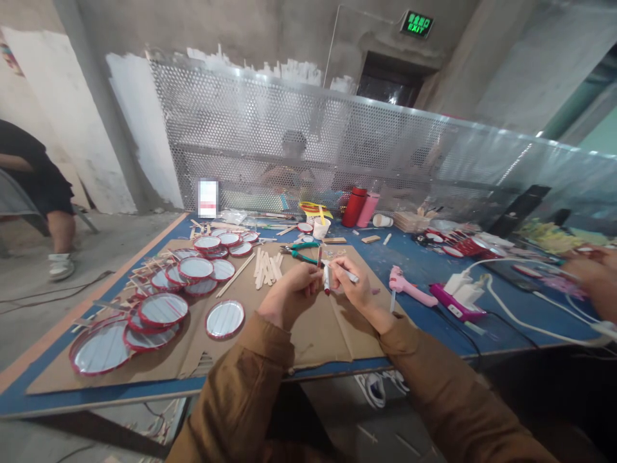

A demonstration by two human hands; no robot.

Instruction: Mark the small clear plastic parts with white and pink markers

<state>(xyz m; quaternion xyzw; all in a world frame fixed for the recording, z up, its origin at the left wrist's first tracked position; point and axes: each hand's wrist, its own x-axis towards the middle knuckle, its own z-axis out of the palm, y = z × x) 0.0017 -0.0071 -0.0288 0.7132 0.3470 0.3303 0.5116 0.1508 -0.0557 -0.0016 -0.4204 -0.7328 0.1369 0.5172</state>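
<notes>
My left hand (301, 283) is closed above the cardboard, its fingertips pinched around a thin, reddish-brown stick (319, 255) that points up. Close beside it, my right hand (354, 283) is closed around a white marker pen (351, 276), its front end towards the left hand. Between the two hands is a short white cylinder with a dark red end (326, 283); whether fingers hold it I cannot tell. Green-handled pliers (303, 247) lie just beyond. Flat wooden craft sticks (267, 269) are spread left of my left hand, near a round red-rimmed disc (224, 319).
Overlapping red-rimmed discs (164, 309) cover the cardboard's left side. A pink glue gun (409, 287) and a purple power strip (457, 302) with cables lie right. Red and pink bottles (354, 207) stand before the perforated metal screen (250, 128). Another person's hand (590, 273) is at far right.
</notes>
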